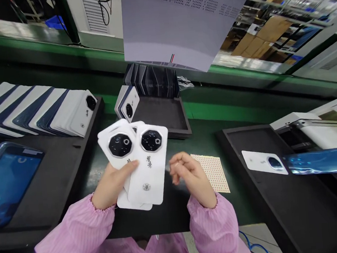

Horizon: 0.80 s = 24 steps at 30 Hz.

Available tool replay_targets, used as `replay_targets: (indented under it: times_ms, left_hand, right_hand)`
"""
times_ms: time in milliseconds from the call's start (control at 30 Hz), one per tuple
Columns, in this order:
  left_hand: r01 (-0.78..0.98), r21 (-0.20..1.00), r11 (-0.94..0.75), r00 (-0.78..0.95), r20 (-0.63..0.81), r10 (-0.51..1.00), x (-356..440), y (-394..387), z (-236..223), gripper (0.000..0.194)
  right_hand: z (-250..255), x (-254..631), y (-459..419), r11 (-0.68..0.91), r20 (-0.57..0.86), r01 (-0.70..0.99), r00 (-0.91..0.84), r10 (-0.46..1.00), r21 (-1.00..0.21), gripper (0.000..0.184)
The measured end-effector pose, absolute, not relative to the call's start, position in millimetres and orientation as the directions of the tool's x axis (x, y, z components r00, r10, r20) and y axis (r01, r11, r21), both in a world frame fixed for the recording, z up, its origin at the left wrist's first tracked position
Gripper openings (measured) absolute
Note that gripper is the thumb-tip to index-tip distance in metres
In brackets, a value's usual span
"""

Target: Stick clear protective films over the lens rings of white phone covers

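My left hand (114, 182) grips a fanned bunch of white phone back covers (149, 175), thumb on top and fingers hidden beneath. Each visible cover has a dark octagonal camera area and small black lettering. Just right of the bunch and apart from it, my right hand (188, 170) has its fingers curled in towards the thumb. Whether something small sits between those fingertips I cannot make out. Beside my right wrist lies a cream sheet of small red marks (215, 173) on the green-black bench. Behind the held covers, a few more white covers (128, 104) lean in a black tray (167, 114).
At left, a black tray (81, 146) carries rows of white covers (67, 111) and a blue-filmed panel (10, 179). A long black tray (296, 206) on the right holds one white cover (261, 162) and a blue film strip (322, 162). A pale perforated panel (177, 27) hangs overhead.
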<state>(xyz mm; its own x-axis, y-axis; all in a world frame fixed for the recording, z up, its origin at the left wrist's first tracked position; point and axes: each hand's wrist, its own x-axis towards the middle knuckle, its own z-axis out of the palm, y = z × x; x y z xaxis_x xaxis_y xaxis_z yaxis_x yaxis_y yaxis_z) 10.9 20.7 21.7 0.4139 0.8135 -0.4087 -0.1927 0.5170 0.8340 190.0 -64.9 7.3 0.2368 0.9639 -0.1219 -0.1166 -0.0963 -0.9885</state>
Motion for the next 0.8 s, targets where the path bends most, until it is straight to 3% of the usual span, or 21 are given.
replay_targets:
  times_ms: [167,333,400,533,667,800]
  left_hand:
    - [-0.022,0.796,0.605,0.646,-0.451,0.616,13,17,14,0.041]
    - [-0.012,0.736,0.677,0.635,-0.517,0.573,19,15,14,0.049]
    - [-0.007,0.718,0.696,0.639,-0.532,0.555,21,14,13,0.053]
    - [-0.043,0.716,0.697,0.735,-0.45,0.507,23,12,8,0.068]
    - [-0.025,0.721,0.693,0.753,-0.442,0.488,25,9,5,0.041]
    - [-0.011,0.727,0.687,0.768,-0.434,0.472,27,8,4,0.033]
  right_hand:
    - [2,200,-56,-0.031,-0.084,-0.134,0.412,0.907,-0.991,0.024]
    - [3,211,-57,0.131,-0.019,-0.228,0.557,0.83,-0.965,0.031]
    - [4,209,-57,0.111,-0.019,-0.208,0.537,0.843,-0.972,0.031]
    - [2,196,-52,0.028,0.017,-0.014,0.511,0.859,-1.0,0.029]
    - [-4,190,-48,0.0,0.1,0.182,0.541,0.835,-0.983,0.033]
    - [-5,192,-48,-0.025,0.144,0.303,0.525,0.839,-0.953,0.033]
